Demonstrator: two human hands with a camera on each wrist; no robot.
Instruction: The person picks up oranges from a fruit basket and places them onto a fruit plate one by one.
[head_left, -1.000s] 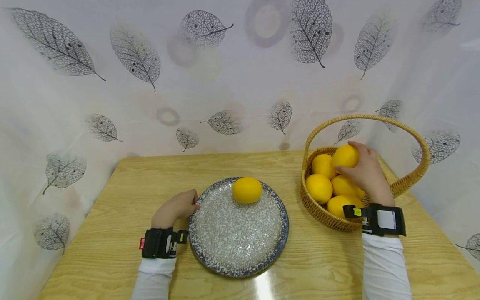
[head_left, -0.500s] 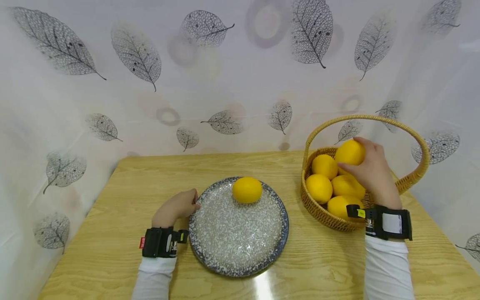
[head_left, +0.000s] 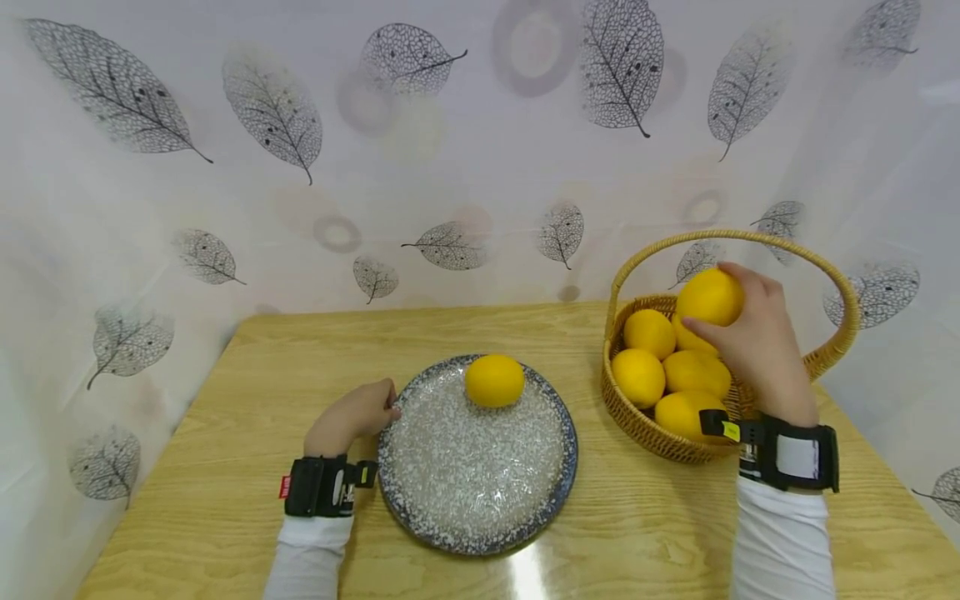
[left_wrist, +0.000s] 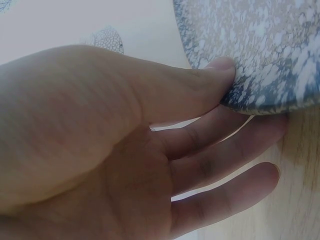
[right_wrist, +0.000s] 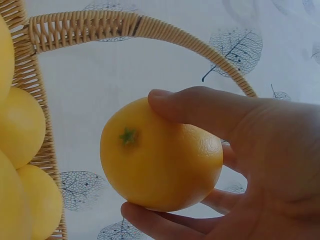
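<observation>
My right hand [head_left: 768, 354] holds an orange [head_left: 711, 297] above the wicker basket [head_left: 628, 423], below its arched handle. In the right wrist view, thumb and fingers grip this orange [right_wrist: 155, 160] from opposite sides, its green star-shaped stem end showing. Several other oranges [head_left: 637, 377] lie in the basket. Over on the left, my left hand [head_left: 352, 417] pinches the left rim of a round speckled grey plate [head_left: 480, 475] with a dark blue edge. The left wrist view shows the thumb on top of the rim and fingers underneath. One orange [head_left: 495, 381] sits near the plate's far edge.
Everything stands on a light wooden table [head_left: 315, 342]. Behind it hangs a pale curtain [head_left: 465, 167] printed with dark leaves. The tall basket handle [head_left: 731, 235] arches over the basket and leans out to the right.
My right hand has lifted the orange up and slightly to the right, away from the others, uncovering more oranges beneath. The left hand and plate have stayed put.
</observation>
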